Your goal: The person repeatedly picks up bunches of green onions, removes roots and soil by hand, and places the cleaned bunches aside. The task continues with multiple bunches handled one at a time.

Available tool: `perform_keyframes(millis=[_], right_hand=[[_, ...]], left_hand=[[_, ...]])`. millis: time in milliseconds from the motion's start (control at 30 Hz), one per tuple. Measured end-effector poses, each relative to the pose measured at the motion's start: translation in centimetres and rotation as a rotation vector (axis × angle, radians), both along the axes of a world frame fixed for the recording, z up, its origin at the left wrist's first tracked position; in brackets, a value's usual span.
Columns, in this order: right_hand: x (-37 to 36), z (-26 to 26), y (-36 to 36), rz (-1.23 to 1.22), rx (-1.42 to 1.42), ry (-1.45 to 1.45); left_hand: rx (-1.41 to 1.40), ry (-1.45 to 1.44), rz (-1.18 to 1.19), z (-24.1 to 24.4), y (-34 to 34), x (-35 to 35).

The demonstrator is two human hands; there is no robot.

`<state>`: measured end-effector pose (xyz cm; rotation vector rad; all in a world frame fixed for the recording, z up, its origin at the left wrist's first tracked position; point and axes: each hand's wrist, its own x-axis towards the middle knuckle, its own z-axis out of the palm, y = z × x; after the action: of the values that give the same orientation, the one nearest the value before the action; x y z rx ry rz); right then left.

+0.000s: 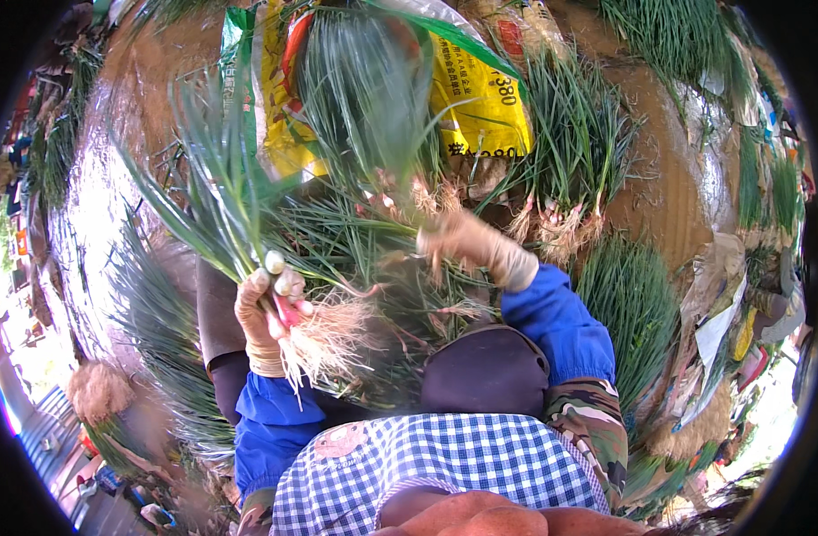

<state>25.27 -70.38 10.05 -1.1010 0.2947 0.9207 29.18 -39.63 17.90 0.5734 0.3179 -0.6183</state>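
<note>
My left hand (253,315), in a tan glove, grips a small bunch of spring onions (288,295). Their white and pink bulbs and pale roots point down and to the right, while the green leaves spread up to the left. Over the pile of loose spring onions (355,241) between my knees is my right hand (466,244), gloved too and blurred by motion. Green leaves lie close to its fingers, but whether it holds any is unclear. Just beyond, a thick bundle of spring onions (362,94) rests on a yellow and green printed sack (486,100).
More spring onion bundles lie at right of the sack (569,147), by my right arm (626,308) and along my left side (157,335). Brown wet ground (657,167) and shiny plastic sheeting (100,221) show around them. A crumpled sheet (717,308) lies farther right.
</note>
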Motion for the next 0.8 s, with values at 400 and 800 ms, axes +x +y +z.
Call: perform_keyframes(millis=[400,800], right_hand=[[-6.8,0.2,-10.5,-0.641,-0.767,-0.388],[5.1,-7.2,-3.6,0.038,-1.176,-0.201]], left_hand=[[0.037,-0.039,-0.030,0.1,0.2,-0.4],[0.223,0.120,-0.056,-2.2,-1.9,-0.6]])
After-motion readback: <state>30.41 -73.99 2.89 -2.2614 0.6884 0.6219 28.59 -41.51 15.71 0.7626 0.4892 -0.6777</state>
